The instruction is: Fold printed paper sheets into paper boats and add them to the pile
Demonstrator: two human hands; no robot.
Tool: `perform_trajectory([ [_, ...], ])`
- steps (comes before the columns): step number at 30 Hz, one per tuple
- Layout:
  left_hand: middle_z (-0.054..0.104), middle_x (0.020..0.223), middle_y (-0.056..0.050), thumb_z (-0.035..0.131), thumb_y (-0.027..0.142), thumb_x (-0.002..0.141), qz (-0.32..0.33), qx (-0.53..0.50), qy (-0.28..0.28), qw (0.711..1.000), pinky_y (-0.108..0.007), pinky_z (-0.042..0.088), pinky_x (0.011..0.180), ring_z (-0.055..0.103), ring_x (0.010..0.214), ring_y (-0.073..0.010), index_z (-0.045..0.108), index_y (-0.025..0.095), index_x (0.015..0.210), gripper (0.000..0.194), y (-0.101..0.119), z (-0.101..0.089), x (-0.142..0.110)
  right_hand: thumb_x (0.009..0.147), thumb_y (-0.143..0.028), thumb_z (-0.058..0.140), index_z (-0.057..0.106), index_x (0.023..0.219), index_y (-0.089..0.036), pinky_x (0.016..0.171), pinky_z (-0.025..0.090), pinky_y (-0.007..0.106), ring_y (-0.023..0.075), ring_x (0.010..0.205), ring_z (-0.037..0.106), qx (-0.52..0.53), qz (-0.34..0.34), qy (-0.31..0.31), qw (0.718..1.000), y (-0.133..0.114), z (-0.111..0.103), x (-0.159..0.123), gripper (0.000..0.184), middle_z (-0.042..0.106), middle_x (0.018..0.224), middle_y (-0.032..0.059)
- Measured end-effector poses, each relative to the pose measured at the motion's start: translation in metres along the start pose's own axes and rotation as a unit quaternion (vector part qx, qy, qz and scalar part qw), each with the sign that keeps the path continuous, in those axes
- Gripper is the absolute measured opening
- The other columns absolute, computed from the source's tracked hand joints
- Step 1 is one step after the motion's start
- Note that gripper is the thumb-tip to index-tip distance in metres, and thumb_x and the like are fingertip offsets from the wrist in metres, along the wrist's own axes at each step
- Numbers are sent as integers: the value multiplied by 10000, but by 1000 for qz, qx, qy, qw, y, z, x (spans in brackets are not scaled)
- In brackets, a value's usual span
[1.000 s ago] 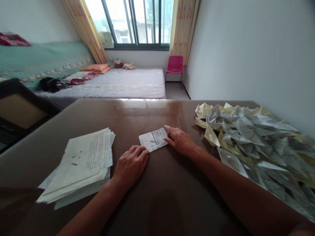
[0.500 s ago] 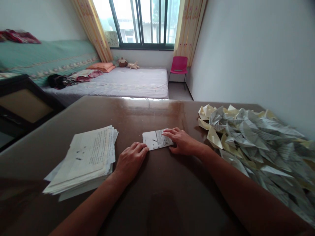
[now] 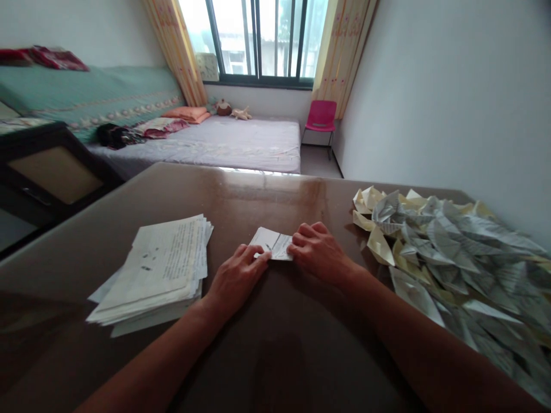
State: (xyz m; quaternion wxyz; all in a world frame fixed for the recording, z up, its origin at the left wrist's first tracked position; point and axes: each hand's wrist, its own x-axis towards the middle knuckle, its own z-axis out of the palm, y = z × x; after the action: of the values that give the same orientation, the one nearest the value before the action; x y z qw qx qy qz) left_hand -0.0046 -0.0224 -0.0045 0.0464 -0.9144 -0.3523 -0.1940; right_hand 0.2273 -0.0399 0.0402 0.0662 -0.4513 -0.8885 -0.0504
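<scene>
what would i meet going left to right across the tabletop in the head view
Stack of printed sheets → left hand → small folded paper → right hand → heap of folded paper shapes

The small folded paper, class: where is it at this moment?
In the head view, the folded paper is near the centre, between the left hand and right hand, both touching it.

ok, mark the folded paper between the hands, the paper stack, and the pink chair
folded paper (image 3: pixel 274 242): head view, middle of its exposed upper face
paper stack (image 3: pixel 166 264): head view, top sheet
pink chair (image 3: pixel 322 113): head view, backrest
</scene>
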Motion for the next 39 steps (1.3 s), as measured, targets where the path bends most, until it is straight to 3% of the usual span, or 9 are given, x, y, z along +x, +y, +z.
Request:
perform_trajectory([
  [4,640,990,-54,473,216,937,31,-58,-19,998,-291,506,790,549,910,-176,642,218,1098,233,3,0,-2,857,-253,575,655,952,-213,875,303,377,224,1011,471,59,-56,-25,996,-12,-14,-2,131,650,978,66],
  [7,638,1014,-52,437,201,950,56,-87,-26,994,-279,503,796,559,908,-164,629,217,1129,262,4,2,-3,799,-242,629,647,1057,-247,887,330,358,211,1038,485,143,-68,-61,986,-3,-17,-6,259,653,1051,42],
  [10,647,1034,-50,417,197,955,94,-100,-54,989,-286,501,837,562,955,-167,618,218,1150,281,6,0,-3,849,-240,577,689,1012,-267,895,369,311,178,1020,529,254,-68,-104,959,14,-11,-9,199,684,1005,16],
  [13,666,1066,-46,402,187,952,100,-111,-71,986,-317,490,895,554,1013,-178,630,210,1119,284,6,-5,-4,901,-320,520,704,988,-214,816,416,251,153,902,579,346,-35,-130,928,26,2,-10,230,690,958,28],
  [16,671,1105,-42,385,173,942,81,-119,-79,986,-338,488,914,545,1052,-189,658,199,1050,295,2,-11,-7,925,-390,463,683,875,-151,631,394,205,115,676,536,380,25,-125,916,30,16,-9,328,647,760,5],
  [19,666,1122,-42,393,174,928,71,-117,-84,987,-344,495,912,541,1066,-195,672,208,1054,308,-1,-16,-8,916,-399,474,626,752,-145,551,322,197,92,577,448,353,84,-83,928,29,28,-7,339,568,629,-26],
  [25,632,1061,-60,423,172,909,40,-104,-91,990,-366,505,871,539,1003,-204,663,240,1106,318,-5,-17,-7,855,-418,563,572,695,-181,540,250,231,104,535,443,208,209,-15,955,20,38,-3,286,549,586,-17],
  [32,617,1047,-62,425,167,906,37,-100,-106,989,-380,499,868,530,1003,-211,652,250,1120,324,-7,-15,-7,880,-458,531,559,702,-201,572,260,236,117,605,483,158,217,55,962,14,43,1,314,601,703,-3],
  [39,626,1042,-49,444,177,904,32,-88,-109,990,-375,504,853,545,998,-207,650,263,1111,304,-7,-17,-7,847,-471,580,581,706,-207,566,262,237,118,594,489,163,225,38,960,15,52,6,299,605,683,-11],
])
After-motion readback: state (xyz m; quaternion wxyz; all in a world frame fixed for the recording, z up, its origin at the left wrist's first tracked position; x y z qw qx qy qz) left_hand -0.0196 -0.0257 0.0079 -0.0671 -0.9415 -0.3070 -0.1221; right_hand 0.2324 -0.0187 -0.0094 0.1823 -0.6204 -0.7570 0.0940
